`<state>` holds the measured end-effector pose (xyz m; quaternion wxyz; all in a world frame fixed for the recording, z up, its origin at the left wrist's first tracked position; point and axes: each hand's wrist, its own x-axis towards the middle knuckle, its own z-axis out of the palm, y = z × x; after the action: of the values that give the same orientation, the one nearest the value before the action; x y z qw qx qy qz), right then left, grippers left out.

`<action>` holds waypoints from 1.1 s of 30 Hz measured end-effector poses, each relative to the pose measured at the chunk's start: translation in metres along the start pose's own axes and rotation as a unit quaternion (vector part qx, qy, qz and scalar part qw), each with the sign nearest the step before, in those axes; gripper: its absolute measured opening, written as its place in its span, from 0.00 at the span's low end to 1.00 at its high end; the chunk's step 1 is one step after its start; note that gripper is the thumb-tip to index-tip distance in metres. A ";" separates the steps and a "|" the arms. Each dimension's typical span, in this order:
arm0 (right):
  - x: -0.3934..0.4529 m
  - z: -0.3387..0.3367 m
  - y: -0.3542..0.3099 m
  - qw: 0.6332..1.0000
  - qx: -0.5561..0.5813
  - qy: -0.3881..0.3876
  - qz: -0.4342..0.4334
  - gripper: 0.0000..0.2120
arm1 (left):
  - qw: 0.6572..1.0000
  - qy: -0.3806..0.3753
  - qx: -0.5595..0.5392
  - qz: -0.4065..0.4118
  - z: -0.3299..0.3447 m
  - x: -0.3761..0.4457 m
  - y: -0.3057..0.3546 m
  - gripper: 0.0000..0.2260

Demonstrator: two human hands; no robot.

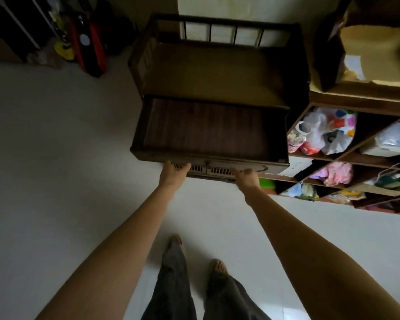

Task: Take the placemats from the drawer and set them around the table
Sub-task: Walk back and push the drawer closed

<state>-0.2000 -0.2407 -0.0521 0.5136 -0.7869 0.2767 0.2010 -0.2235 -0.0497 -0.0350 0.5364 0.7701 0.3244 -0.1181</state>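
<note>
Several dark brown slatted placemats (203,125) are lying flat in the pulled-out dark wooden drawer (208,155), filling most of its floor; how many are stacked there is hard to tell in the dim light. Both hands are holding the drawer's front panel from below. The left hand (173,173) is curling under the left part, and the right hand (246,177) is curling under the right part with its thumb showing. The fingertips are hiding under the wood. The drawer is sticking out of a dark wooden cabinet with a railed top (217,54). Just to the right, a brown wooden cubby shelf (351,155) is holding plastic bags and cloth, and the picture edge is cutting it off. A pale tiled floor (56,158) is spreading below.
</note>
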 end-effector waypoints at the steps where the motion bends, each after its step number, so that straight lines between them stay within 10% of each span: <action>1: 0.006 0.008 0.000 0.990 0.126 -0.020 0.059 0.29 | 0.992 -0.023 -0.107 -0.070 0.000 0.011 0.000 0.31; 6: 0.024 0.046 0.001 0.855 0.498 -0.061 0.134 0.37 | 0.858 -0.084 -0.451 -0.231 -0.007 0.056 -0.009 0.33; 13: 0.034 0.080 0.011 0.791 0.595 -0.056 0.127 0.37 | 0.793 -0.101 -0.563 -0.212 0.008 0.076 -0.023 0.26; 33: 0.070 0.107 -0.038 0.789 0.608 0.005 0.087 0.30 | 0.793 -0.057 -0.584 -0.164 0.021 0.135 0.009 0.30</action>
<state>-0.1256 -0.1466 -0.1095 0.8648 -0.2856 0.4118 0.0314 -0.1118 -0.0200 -0.1079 0.8740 0.2378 0.4222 -0.0358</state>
